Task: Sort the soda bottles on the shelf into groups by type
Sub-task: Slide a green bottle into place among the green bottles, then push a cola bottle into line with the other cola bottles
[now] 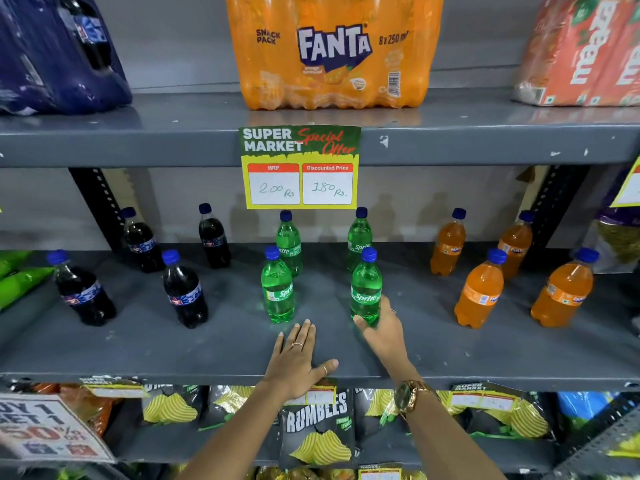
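Small soda bottles with blue caps stand on the grey middle shelf (pixel 214 344) in three groups. Several dark cola bottles (pixel 185 292) are on the left, several green Sprite bottles (pixel 278 289) in the middle, and several orange Fanta bottles (pixel 479 294) on the right. My right hand (pixel 382 329) curls around the base of the front right Sprite bottle (pixel 366 289), which stands upright on the shelf. My left hand (pixel 298 358) lies flat and empty on the shelf's front edge, just below the front left Sprite bottle.
The shelf above carries a Fanta multipack (pixel 332 53), a dark blue multipack (pixel 59 53) and a Maaza pack (pixel 585 50). A price tag (pixel 299 168) hangs from its edge. Chip bags (pixel 317 431) fill the shelf below. Green packets (pixel 17 278) sit far left.
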The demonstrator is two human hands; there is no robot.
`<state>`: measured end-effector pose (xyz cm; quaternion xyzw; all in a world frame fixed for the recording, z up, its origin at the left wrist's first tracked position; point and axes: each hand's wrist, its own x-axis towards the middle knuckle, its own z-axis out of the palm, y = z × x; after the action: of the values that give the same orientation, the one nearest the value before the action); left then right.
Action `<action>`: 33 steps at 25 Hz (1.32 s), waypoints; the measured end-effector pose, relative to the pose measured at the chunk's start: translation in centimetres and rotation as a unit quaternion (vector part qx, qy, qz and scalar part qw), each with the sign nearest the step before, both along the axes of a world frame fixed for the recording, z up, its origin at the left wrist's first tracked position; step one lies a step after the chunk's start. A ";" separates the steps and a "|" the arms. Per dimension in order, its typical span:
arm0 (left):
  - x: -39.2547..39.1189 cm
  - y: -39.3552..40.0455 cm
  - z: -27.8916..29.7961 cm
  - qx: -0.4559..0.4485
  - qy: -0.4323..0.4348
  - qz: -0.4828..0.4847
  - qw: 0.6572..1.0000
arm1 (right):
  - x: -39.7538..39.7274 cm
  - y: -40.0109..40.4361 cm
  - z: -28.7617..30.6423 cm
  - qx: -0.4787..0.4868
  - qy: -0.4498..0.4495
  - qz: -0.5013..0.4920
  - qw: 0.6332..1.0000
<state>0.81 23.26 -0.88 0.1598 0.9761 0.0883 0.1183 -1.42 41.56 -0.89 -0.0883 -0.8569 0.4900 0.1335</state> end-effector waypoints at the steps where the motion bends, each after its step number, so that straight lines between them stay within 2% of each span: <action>1: 0.0 0.0 0.0 0.002 0.001 -0.001 1.000 | -0.1 0.0 0.0 0.001 0.000 0.006 1.000; 4: 0.1 -0.4 0.0 0.033 -0.002 -0.009 0.999 | 0.0 -0.3 0.0 -0.039 0.019 -0.003 0.999; 8: 0.6 -2.6 0.2 0.079 0.033 0.006 0.996 | 2.1 -1.9 0.1 -0.057 0.132 -0.142 0.979; 10: 0.6 -4.5 0.1 0.070 0.070 0.028 0.995 | 3.1 -3.4 0.1 -0.028 0.187 -0.131 0.973; 12: 0.6 -6.8 0.0 0.044 0.094 0.048 0.993 | 3.3 -5.4 -0.2 0.004 0.197 -0.081 0.977; 15: 0.7 -10.2 -0.1 0.020 0.107 0.067 0.992 | 2.5 -8.5 -0.3 0.029 0.147 0.026 0.988; 18: 1.2 -13.8 0.1 0.008 0.125 0.094 0.988 | 1.4 -12.1 0.0 0.062 0.092 0.147 0.983; 20: 1.5 -15.7 0.3 0.003 0.128 0.118 0.985 | 0.6 -14.2 0.1 0.065 0.047 0.188 0.979; 28: 0.8 -23.7 0.6 0.008 0.069 0.206 0.976 | -2.6 -22.9 0.2 0.052 -0.044 0.207 0.976; 33: -0.7 -26.0 1.1 0.018 0.001 0.203 0.979 | -4.3 -26.6 0.8 0.004 -0.055 0.195 0.979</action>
<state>0.08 -2.76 0.18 -0.0395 0.9866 0.1276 0.0936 -5.70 14.99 -0.10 0.0541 -0.8656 0.4976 -0.0115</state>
